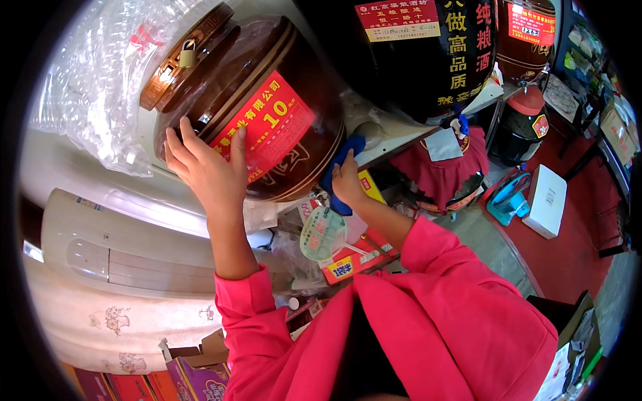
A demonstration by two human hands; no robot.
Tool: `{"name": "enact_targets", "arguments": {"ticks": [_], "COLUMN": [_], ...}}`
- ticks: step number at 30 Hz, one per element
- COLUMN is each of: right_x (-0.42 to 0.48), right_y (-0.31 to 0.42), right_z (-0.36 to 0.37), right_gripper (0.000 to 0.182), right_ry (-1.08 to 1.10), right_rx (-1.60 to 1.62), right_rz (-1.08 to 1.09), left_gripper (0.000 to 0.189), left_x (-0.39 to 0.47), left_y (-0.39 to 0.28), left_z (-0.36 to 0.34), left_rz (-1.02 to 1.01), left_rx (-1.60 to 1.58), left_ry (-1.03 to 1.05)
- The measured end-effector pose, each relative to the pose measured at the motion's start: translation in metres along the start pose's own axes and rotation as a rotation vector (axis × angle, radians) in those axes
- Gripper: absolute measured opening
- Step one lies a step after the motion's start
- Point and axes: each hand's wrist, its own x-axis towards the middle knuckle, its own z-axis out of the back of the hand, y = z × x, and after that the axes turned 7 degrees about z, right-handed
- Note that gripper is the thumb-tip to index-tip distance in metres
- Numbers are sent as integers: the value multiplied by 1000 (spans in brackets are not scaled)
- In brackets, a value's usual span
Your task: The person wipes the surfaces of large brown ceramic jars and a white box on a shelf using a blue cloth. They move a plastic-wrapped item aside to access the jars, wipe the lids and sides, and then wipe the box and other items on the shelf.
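A large brown glazed ceramic jar (321,95) stands before me, bearing a red label (271,131) with writing. Its carved-looking lid (165,70) is fastened by a brass padlock (188,54). My left hand (208,160) rests with fingers spread against the jar's shoulder, its thumb over the label's edge. In my right hand (348,180) is a dark blue cloth (327,186), pressed to the jar's lower side near the shelf. A small tap (319,194) at the jar's base is partly hidden by the cloth.
A big black jar (396,65) stands close on the right. Clear plastic wrapping (100,80) lies behind the brown jar. Below are a plastic hand fan (323,233), red boxes (351,263) and a cloth-covered jar (441,170). An air conditioner (135,250) stands at left.
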Motion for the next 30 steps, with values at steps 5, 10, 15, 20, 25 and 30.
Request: {"name": "enact_targets", "arguments": {"ticks": [5, 10, 15, 20, 25, 30], "right_x": [-29, -39, -31, -18, -10, -24], "right_y": [-15, -26, -29, -48, -68, -43], "right_z": [-17, -12, -2, 9, 37, 87], "right_gripper": [58, 40, 35, 34, 32, 37], "right_ry": [26, 229, 354, 688, 438, 323], "right_rx": [-100, -67, -69, -325, 12, 435], "right_rz": [142, 96, -98, 10, -57, -29], "left_gripper": [80, 80, 79, 79, 76, 70], "left_x": [1, -1, 0, 1, 1, -1], "left_y": [0, 0, -1, 1, 3, 9], "left_z": [1, -3, 0, 0, 5, 8], "left_rz": [1, 12, 20, 0, 65, 106], "left_rx": [-13, -28, -24, -26, -45, -135], "left_ry": [-8, -9, -12, -36, -3, 26]}}
